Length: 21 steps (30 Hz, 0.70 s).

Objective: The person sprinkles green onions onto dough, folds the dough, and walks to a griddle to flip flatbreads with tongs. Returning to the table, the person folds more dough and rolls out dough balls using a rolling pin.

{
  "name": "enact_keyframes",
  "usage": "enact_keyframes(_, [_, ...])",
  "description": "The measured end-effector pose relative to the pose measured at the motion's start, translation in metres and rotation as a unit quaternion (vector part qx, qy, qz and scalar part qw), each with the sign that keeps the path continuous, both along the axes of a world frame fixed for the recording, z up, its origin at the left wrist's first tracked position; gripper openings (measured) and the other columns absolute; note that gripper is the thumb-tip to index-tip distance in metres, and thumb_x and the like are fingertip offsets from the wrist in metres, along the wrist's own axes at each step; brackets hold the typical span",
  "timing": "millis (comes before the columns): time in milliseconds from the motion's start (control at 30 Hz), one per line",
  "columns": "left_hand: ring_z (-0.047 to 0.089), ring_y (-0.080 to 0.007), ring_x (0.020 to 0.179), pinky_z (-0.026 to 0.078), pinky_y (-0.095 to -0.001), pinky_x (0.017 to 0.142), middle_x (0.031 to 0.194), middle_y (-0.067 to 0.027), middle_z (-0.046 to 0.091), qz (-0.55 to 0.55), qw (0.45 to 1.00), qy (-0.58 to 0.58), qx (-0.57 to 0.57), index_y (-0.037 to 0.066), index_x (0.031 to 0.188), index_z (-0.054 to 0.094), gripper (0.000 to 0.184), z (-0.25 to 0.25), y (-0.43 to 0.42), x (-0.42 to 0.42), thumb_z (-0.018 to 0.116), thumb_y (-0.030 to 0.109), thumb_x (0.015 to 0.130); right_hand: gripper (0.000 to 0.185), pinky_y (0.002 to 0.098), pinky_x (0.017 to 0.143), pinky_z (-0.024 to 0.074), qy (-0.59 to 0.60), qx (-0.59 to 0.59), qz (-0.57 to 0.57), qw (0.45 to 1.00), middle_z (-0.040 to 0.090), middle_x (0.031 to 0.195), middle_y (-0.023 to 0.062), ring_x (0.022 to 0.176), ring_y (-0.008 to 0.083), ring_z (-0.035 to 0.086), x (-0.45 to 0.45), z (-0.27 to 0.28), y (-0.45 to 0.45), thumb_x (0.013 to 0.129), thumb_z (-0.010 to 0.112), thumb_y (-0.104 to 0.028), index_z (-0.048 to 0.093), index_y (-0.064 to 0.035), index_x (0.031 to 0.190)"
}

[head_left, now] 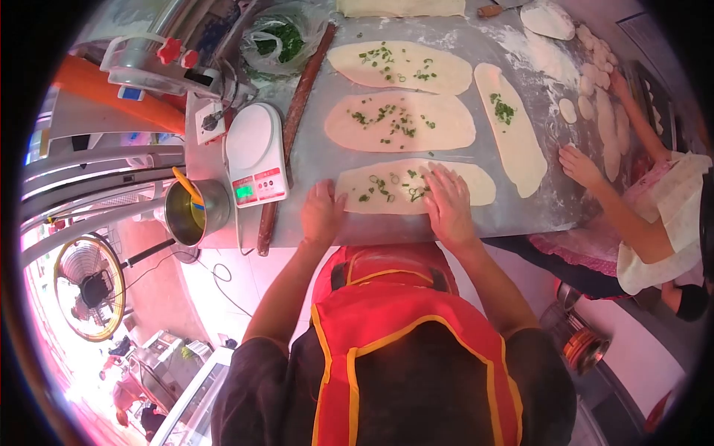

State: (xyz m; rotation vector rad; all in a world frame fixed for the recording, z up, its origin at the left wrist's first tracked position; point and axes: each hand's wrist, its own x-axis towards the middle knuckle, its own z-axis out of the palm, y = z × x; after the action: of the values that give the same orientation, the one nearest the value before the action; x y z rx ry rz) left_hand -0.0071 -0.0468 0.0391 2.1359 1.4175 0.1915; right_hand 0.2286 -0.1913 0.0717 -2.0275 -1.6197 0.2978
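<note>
Closest to me lies a flat oval dough sheet (472, 182) sprinkled with chopped green onion (383, 186). My right hand (450, 208) rests on it with the fingers stretched out, palm down, beside the scallion bits. At the sheet's left end is my left hand (322, 215), thumb apart from its partly curled fingers, with nothing visible in it. Beyond are a middle dough sheet (342, 123) and a far dough sheet (457, 70), both scattered with green onion. To the right, a narrower dough sheet (520, 152) lies lengthwise with a green onion heap on it.
Left of the dough are a long rolling pin (301, 100), a white kitchen scale (256, 152) and a bag of chopped greens (279, 41). A metal pot (195, 215) stands off the table's left edge. A co-worker's hands (580, 165) handle dough pieces (606, 134) at right.
</note>
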Motion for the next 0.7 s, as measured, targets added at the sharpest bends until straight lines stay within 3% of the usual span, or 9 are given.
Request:
enact_keyframes(67, [0.06,-0.032,0.084,0.049,-0.0408,0.073,0.089,-0.0137,0.061,0.061,0.993,-0.001,-0.102,0.002,0.105,0.058,0.035,0.004,0.003,0.005,0.07,0.026,0.081,0.048,0.0514,0.108,0.0291,0.017,0.003,0.002,1.0,0.048,0.135,0.0177,0.127,0.0372,0.042,-0.006,-0.005,0.0,0.087,0.058,-0.008,0.048,-0.0049,0.134])
enact_keyframes(167, [0.061,-0.0326,0.078,0.049,-0.0401,0.07,0.083,-0.0149,0.062,0.034,0.98,0.005,-0.194,0.001,0.096,0.059,0.032,0.001,0.017,0.003,0.071,0.027,0.08,0.047,0.0509,0.109,0.0287,0.025,0.009,0.001,1.0,0.048,0.135,0.0179,0.126,0.0373,0.042,-0.012,-0.01,-0.005,0.087,0.057,-0.008,0.048,-0.0041,0.134])
enact_keyframes(267, [0.063,-0.0312,0.074,0.049,-0.0392,0.067,0.082,-0.0167,0.064,-0.036,0.992,-0.1,-0.073,-0.001,0.092,0.06,0.03,0.013,0.007,0.011,0.069,0.027,0.083,0.046,0.0508,0.109,0.0282,0.033,0.01,-0.001,0.999,0.048,0.134,0.0186,0.126,0.0377,0.042,-0.015,-0.011,-0.006,0.088,0.057,-0.007,0.048,-0.0034,0.133])
enact_keyframes(367, [0.064,-0.0288,0.072,0.049,-0.0391,0.067,0.083,-0.018,0.065,-0.014,0.948,-0.224,-0.228,-0.001,0.096,0.06,0.028,0.022,-0.013,0.045,0.067,0.025,0.086,0.045,0.0511,0.11,0.0278,0.039,0.016,-0.003,0.999,0.047,0.135,0.0193,0.127,0.0383,0.041,-0.014,-0.013,-0.01,0.088,0.055,-0.006,0.048,-0.0016,0.132])
enact_keyframes(467, [0.061,-0.0134,0.074,0.05,-0.0306,0.068,0.079,-0.0102,0.065,-0.041,0.937,-0.223,-0.264,-0.002,0.101,0.06,0.022,0.009,-0.026,0.077,0.062,0.016,0.09,0.045,0.0515,0.11,0.0268,0.027,0.005,-0.008,1.0,0.045,0.137,0.0204,0.129,0.039,0.039,-0.012,-0.01,-0.012,0.088,0.054,-0.005,0.047,0.0008,0.132])
enact_keyframes(567, [0.064,-0.0186,0.079,0.051,-0.0339,0.071,0.088,-0.0113,0.066,-0.004,0.928,-0.244,-0.282,0.0,0.104,0.06,0.019,0.01,-0.03,0.08,0.06,0.013,0.09,0.047,0.0521,0.111,0.0249,0.015,-0.022,0.0,1.0,0.042,0.14,0.0217,0.132,0.0397,0.037,-0.01,-0.005,-0.01,0.088,0.053,-0.007,0.044,0.0032,0.133])
enact_keyframes(633, [0.061,-0.024,0.099,0.049,-0.0377,0.084,0.108,-0.0141,0.064,-0.106,0.971,-0.204,-0.066,0.002,0.115,0.058,0.027,0.011,-0.027,0.071,0.058,0.015,0.091,0.049,0.0527,0.112,0.0234,0.011,-0.041,0.011,0.999,0.041,0.141,0.0223,0.133,0.0403,0.035,-0.015,0.003,-0.003,0.089,0.053,-0.011,0.042,0.0044,0.134])
enact_keyframes(700, [0.052,-0.027,0.119,0.041,-0.0412,0.098,0.127,-0.0154,0.055,-0.205,0.967,-0.119,0.092,0.003,0.125,0.054,0.037,0.008,-0.024,0.063,0.056,0.02,0.092,0.055,0.0538,0.112,0.0217,-0.004,-0.071,0.041,0.997,0.039,0.143,0.0221,0.135,0.0384,0.033,-0.027,0.002,0.008,0.088,0.057,-0.018,0.04,0.0039,0.136])
